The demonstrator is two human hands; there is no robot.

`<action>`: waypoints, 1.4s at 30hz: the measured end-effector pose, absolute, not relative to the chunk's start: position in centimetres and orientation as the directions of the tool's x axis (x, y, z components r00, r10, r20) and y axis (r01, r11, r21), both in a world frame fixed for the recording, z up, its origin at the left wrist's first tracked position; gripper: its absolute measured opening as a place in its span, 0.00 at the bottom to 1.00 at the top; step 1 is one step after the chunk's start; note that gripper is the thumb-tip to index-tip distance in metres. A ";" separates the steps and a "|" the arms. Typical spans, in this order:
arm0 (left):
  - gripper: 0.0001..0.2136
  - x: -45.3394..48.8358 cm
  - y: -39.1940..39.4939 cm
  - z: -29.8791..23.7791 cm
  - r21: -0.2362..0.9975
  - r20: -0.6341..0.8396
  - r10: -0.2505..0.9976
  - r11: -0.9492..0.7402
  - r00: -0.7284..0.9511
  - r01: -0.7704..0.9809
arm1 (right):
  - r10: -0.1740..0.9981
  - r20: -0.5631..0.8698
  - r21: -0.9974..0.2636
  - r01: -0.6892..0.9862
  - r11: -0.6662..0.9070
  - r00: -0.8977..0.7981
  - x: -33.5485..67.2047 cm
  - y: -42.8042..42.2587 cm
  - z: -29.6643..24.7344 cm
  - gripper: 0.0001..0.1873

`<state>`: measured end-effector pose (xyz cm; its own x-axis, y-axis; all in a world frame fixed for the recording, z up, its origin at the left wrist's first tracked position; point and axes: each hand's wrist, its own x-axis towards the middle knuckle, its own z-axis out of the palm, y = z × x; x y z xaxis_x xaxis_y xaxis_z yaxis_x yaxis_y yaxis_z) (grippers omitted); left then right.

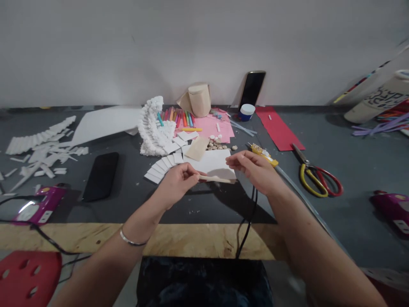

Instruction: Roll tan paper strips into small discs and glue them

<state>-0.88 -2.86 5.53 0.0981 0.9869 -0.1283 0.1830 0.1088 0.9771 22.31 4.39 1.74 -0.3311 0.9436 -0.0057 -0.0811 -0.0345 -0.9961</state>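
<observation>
Left hand (175,185) | wooden stick (214,179) | white tube (378,100): black lettering, barely legible

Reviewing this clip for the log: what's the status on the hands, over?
Left hand pinching pale flat strip. Right hand open, over edge of white card. Black cable hanging below right wrist.

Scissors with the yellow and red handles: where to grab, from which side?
Take the scissors by the yellow loop and red loop, coming from above on the near side. They lie flat on the grey tabletop, loops toward the person, blades angled away toward the red paper. That keeps the fingers off the blades. The right hand is nearer.
</observation>
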 end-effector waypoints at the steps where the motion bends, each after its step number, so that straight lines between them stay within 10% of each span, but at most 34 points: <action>1: 0.05 -0.9 -2.7 5.8 0.964 -0.143 0.981 0.108 0.133 0.242 | 0.922 -0.012 -1.000 -0.003 -0.014 -0.386 22.2 4.1 2.1 0.17; 8: 0.06 0.0 -1.6 6.5 0.863 -0.167 0.949 0.009 0.268 0.504 | 0.675 -0.224 -0.930 0.361 0.068 -0.703 20.4 1.4 4.9 0.19; 19: 0.07 0.1 -0.9 5.7 0.903 -0.162 0.966 0.064 0.199 0.426 | 0.806 -0.069 -0.935 0.321 0.154 -0.588 19.6 0.8 3.5 0.14; 30: 0.07 -1.3 0.6 5.9 0.899 -0.270 0.934 0.157 0.234 0.408 | 0.581 -0.344 -0.896 0.073 -0.438 -0.737 21.4 2.3 2.5 0.24; 42: 0.07 -2.1 1.9 4.6 0.903 -0.420 0.868 0.371 0.266 0.215 | 0.546 -0.301 -0.916 0.078 -0.394 -0.782 21.9 2.5 2.2 0.19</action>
